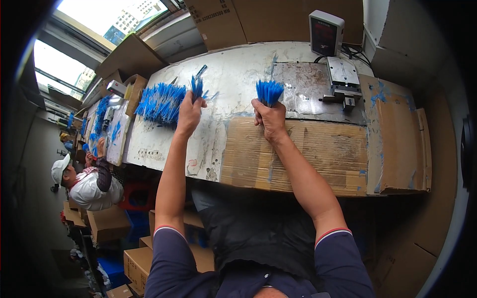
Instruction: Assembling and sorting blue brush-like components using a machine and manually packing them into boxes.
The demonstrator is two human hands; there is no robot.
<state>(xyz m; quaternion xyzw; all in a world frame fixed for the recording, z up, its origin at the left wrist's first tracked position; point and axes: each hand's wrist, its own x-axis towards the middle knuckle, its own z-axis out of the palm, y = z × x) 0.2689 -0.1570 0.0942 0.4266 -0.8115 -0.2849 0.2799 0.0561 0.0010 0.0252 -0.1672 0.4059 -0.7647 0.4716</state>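
Note:
My right hand (271, 119) is closed around an upright bundle of thin blue strips (269, 93), whose tips fan out above the fist. To its left, my left hand (190, 115) grips a smaller bunch of similar blue strips (197, 86), with a few pale thin ends sticking out sideways. A large heap of blue and whitish strips (161, 103) lies on the table just left of that hand. Beyond the smaller bunch is a slim blue object (201, 70), its kind unclear.
A cardboard sheet (298, 154) covers the near edge of the white table (164, 144). At right stand a metal device (344, 79), a display box (326, 34) and a cardboard piece (403, 144). A co-worker (89, 186) sits at the far left by another table. Cartons (141, 265) lie below.

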